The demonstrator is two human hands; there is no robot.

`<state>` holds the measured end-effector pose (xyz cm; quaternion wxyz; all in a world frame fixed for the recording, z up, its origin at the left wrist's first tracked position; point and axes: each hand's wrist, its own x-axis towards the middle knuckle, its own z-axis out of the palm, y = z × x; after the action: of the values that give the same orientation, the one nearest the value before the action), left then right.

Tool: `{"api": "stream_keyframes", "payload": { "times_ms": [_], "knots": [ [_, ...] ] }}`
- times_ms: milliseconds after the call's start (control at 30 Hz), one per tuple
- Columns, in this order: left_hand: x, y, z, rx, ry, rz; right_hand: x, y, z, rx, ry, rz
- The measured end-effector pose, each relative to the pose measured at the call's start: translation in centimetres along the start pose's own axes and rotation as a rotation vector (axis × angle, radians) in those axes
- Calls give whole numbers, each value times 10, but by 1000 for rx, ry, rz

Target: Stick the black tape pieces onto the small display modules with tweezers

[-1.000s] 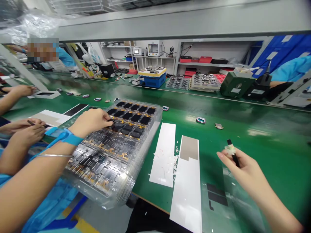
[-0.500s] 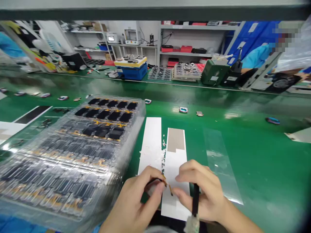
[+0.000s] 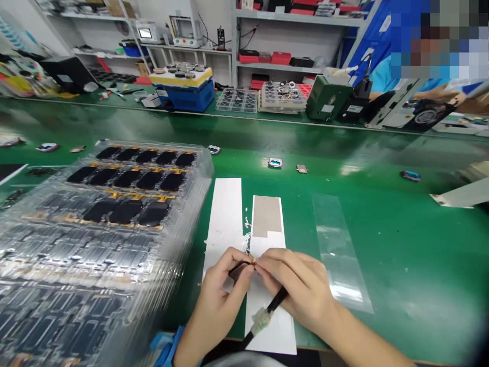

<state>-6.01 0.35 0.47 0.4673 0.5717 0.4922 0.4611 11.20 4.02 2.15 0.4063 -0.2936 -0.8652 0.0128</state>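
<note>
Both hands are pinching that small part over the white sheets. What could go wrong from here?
1. The part is held only at the fingertips of the left hand and right hand; its thin orange tail could bend or tear.
2. The right hand also grips a tool, which could slip or nudge the part.
3. Loose white scraps on the sheets might stick to the part.

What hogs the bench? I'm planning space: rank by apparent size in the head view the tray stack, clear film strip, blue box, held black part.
1. tray stack, nearest the camera.
2. clear film strip.
3. blue box, far back, so true size unsure.
4. black part.
</note>
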Motion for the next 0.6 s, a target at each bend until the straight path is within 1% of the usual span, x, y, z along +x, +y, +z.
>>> {"api": "stream_keyframes", "payload": {
  "times_ms": [200, 300, 433, 500, 600],
  "knots": [
    [-1, -4, -1, 103, 10, 13, -2, -1, 4, 2, -52, 49],
    [-2, -5, -1, 181, 1, 36, -3, -2, 6, 9, -72, 76],
    [-2, -4, -1, 213, -18, 53, -4, -4, 7, 6, -84, 80],
    [-2, -5, 0, 209, -5, 47, -2, -2, 8, 94, -95, 182],
    [-3, -7, 0, 123, 72, -3, 4, 5, 8, 289, -138, 441]
  ]
}}
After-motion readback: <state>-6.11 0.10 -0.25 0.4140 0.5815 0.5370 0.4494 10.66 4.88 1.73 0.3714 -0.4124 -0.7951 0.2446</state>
